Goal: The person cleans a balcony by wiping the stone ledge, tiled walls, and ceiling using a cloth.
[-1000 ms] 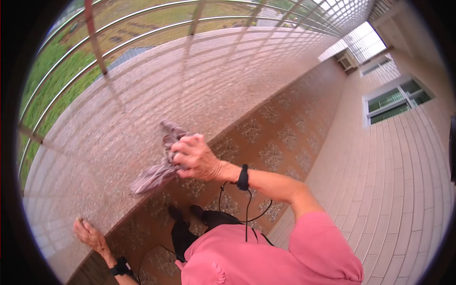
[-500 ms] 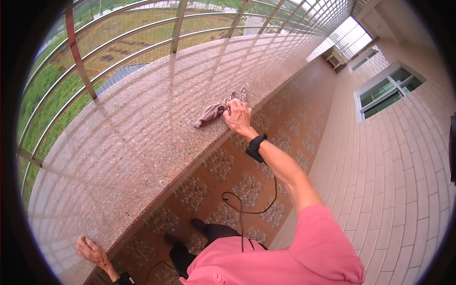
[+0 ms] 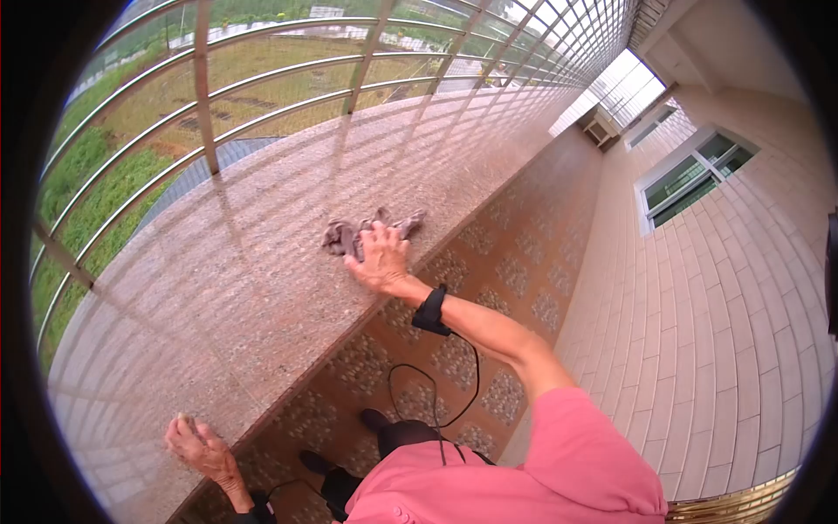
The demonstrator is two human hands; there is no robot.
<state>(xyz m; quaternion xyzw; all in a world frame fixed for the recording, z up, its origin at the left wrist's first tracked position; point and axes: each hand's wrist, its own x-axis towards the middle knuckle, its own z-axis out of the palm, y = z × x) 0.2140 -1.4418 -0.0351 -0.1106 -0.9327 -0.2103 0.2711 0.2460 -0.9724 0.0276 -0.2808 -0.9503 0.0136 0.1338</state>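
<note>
A crumpled greyish-brown cloth [image 3: 339, 237] lies on the speckled pink stone ledge [image 3: 262, 288], bunched up near the ledge's inner edge. My right hand [image 3: 381, 260] presses down on it, the fingers over and into the folds, so part of the cloth is hidden beneath them. A black band [image 3: 431, 310] is strapped round my right wrist. Lower left, my left hand [image 3: 205, 451] rests on the same ledge close to its inner edge. Its fingers are loosely bent and apart, and nothing shows in them.
A metal bar railing [image 3: 206, 96] borders the ledge's outer side, with grass beyond. Below is a pebble-patterned floor [image 3: 454, 358], where a black cable [image 3: 410, 367] loops near my body. To the right stands a tiled wall [image 3: 646, 349] with a window [image 3: 698, 179].
My right hand and the cloth have moved left and nearer to me along the ledge. The cloth's folds have shifted. The view has turned slightly, and my left hand appears a little further right.
</note>
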